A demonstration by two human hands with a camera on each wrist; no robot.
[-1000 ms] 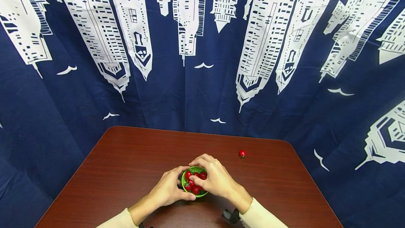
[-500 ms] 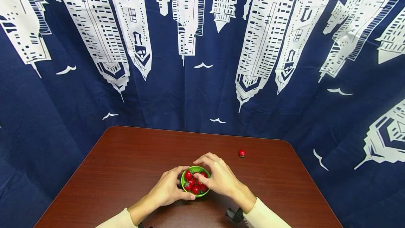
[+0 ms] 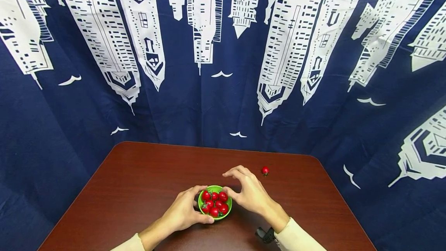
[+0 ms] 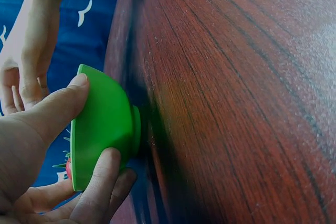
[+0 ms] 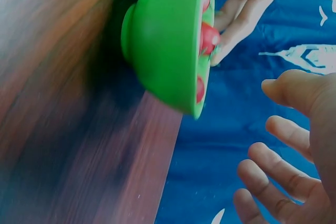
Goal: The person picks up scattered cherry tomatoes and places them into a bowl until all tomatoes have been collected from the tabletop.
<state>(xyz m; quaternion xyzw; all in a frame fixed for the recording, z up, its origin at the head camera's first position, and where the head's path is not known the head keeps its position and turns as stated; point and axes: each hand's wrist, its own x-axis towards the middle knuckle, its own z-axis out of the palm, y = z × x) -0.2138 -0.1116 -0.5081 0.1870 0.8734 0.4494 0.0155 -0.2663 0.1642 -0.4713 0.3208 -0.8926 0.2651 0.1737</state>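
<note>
A green bowl [image 3: 215, 219] with several cherry tomatoes [image 3: 214, 212] in it is near the middle of the table. My left hand [image 3: 186, 209] grips it from the left; in the left wrist view the thumb lies on the bowl's outer wall [image 4: 102, 111] and curled fingers hold the opposite side. To the right of the bowl is my right hand [image 3: 251, 193], with spread fingers and nothing in them; its thumb overlaps the rim in the head view. The right wrist view shows these fingers [image 5: 278, 177] apart from the bowl.
A single cherry tomato [image 3: 265, 170] lies at the back right of the brown wooden table [image 3: 153, 173], beyond my right hand. A blue cloth [image 3: 181, 115] printed with white buildings hangs behind the table's far edge.
My right hand has moved from over the bowl to the right, with its fingers opening wider and more tomatoes showing. The left hand keeps its grip on the bowl.
</note>
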